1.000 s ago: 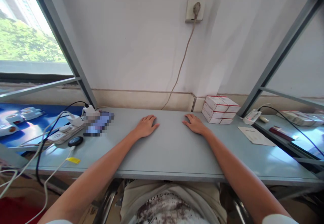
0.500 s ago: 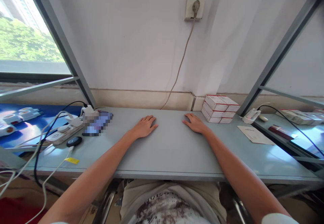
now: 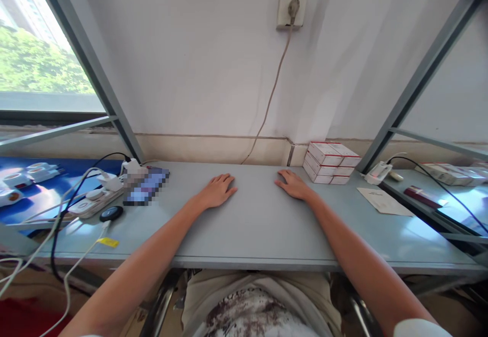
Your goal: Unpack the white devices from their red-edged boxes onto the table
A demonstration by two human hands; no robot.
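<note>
My left hand (image 3: 218,191) lies palm down on the grey table (image 3: 255,230), its thumb apart from the fingers and nothing in it. Resting flat on the same surface, my right hand (image 3: 293,184) also holds nothing. Close beyond my right hand is a stack of small white boxes with red edges (image 3: 324,169), which it does not touch. To the left of my left hand lies a phone (image 3: 148,184), its screen blurred out.
A power strip (image 3: 95,200) with plugs, a round black device (image 3: 111,214) and loose cables lie at the left. On the right are a sheet of paper (image 3: 383,201), a white adapter (image 3: 378,173) and a dark red box (image 3: 423,197). A wall socket (image 3: 292,7) feeds a hanging cord.
</note>
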